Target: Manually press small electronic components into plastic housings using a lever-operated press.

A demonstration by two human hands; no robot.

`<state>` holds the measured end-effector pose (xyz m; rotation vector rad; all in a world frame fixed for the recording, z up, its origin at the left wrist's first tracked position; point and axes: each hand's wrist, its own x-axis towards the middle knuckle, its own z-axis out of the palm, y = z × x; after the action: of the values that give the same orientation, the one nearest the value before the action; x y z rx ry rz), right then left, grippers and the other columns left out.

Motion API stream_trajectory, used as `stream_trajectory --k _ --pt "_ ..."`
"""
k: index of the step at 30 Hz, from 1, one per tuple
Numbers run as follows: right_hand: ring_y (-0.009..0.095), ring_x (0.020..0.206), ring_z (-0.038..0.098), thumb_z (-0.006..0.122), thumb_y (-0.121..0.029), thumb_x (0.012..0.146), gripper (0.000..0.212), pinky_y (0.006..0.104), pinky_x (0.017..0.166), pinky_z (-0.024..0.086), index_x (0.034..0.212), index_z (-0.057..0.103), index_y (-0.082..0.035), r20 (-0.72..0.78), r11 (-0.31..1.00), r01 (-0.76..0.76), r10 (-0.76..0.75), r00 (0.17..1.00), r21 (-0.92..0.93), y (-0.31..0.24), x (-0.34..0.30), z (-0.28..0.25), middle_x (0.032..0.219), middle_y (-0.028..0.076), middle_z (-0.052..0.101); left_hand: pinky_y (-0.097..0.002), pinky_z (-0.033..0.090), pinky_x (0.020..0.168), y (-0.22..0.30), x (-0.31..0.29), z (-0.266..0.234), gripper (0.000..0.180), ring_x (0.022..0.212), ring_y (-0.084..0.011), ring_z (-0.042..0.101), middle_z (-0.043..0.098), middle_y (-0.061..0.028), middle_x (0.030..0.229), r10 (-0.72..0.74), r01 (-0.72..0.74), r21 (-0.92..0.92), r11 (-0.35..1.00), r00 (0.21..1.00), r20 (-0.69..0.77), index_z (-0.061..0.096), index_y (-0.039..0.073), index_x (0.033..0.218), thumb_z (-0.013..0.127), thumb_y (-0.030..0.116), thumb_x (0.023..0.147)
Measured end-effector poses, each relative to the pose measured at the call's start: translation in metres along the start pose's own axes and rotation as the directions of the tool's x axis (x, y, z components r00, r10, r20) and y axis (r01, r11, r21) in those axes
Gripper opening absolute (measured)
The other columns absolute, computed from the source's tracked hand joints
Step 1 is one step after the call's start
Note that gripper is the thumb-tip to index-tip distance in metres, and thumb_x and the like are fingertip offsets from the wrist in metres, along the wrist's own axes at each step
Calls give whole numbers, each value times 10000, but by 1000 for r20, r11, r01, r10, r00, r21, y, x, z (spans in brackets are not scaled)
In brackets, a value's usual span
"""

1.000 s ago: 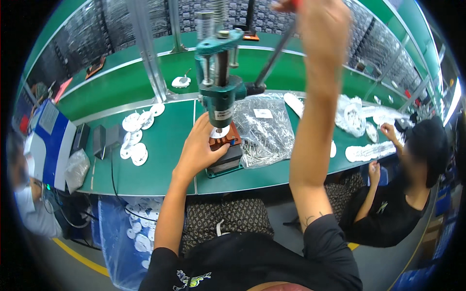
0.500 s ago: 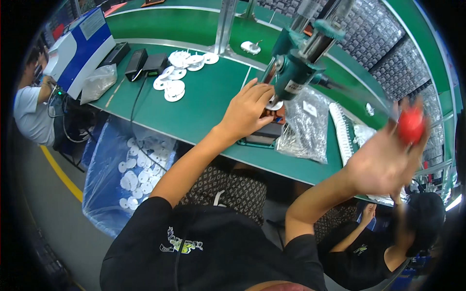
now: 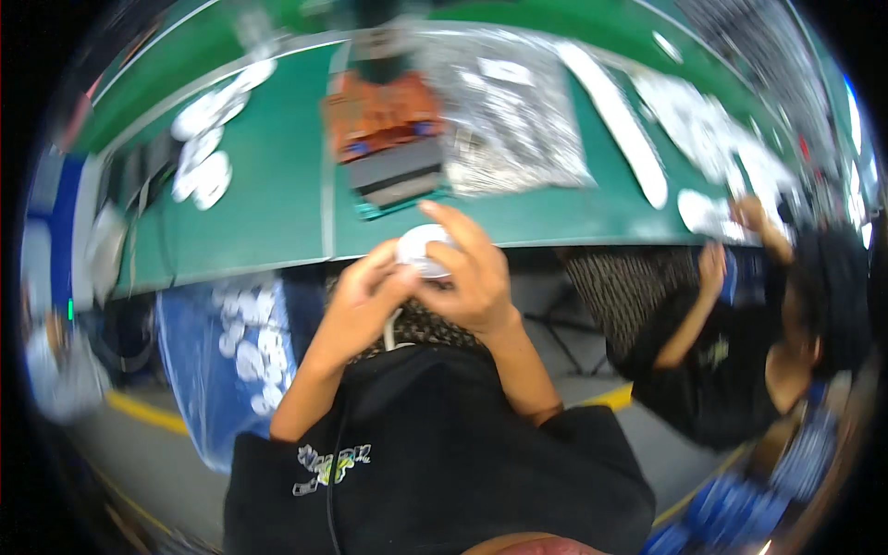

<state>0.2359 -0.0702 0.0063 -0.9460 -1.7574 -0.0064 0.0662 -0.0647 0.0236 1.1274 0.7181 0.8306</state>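
Just in front of the bench edge, above my lap, a round white plastic disc (image 3: 424,248) is held between both hands. My left hand (image 3: 363,301) grips its lower left side with bent fingers. My right hand (image 3: 474,276) is closed round its right side, fingers over the top. Beyond the hands stands the press fixture, with an orange block (image 3: 384,118) and a grey front piece (image 3: 398,174); the press head above it is blurred and partly out of view. Neither hand touches the fixture.
White discs (image 3: 211,176) lie at the bench's left; a clear bag (image 3: 509,120) and a white strip (image 3: 618,129) lie right of the fixture. A blue-lined bin (image 3: 199,370) of discs stands lower left. A co-worker (image 3: 731,361) sits at right, hands near white parts.
My right hand has let go of the press's red knob and my left hand has left the fixture. Both are now together around a white disc, nearer my body. The view has turned.
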Motion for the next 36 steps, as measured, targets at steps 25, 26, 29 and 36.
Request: stream_trajectory --k 25,26,29,36 --pt "281 1135 633 834 -256 771 586 365 971 483 1268 624 -26 -298 619 -654 587 753 -435 173 -52 -236 1247 167 662 -457 498 957 23 35 -240 397 1252 -357 546 469 -154 1461 658 496 861 -108 685 -312 647 70 1265 581 347 989" --pt "281 1135 633 834 -256 771 586 365 971 483 1268 624 -26 -295 619 -654 589 753 -433 173 -51 -235 1247 167 662 -445 517 925 21 34 -243 392 1239 -347 560 472 -134 1464 692 458 880 -125 676 -253 657 94 1252 579 370 984" --pt "302 1140 632 839 -276 772 612 378 975 481 1275 621 -6 -330 605 -669 584 741 -431 176 -49 -227 1239 194 661 -444 494 963 23 34 -234 375 1255 -354 544 476 -153 1456 684 391 920 7 670 -290 664 88 1236 616 341 965" --pt "378 1368 432 831 -390 785 848 467 1144 322 1426 458 20 -431 491 -598 418 799 -633 155 -49 -204 1481 249 451 -461 416 1052 26 41 -240 396 1242 -381 518 545 -160 1381 757 343 913 -221 651 -60 672 91 1208 727 321 890"
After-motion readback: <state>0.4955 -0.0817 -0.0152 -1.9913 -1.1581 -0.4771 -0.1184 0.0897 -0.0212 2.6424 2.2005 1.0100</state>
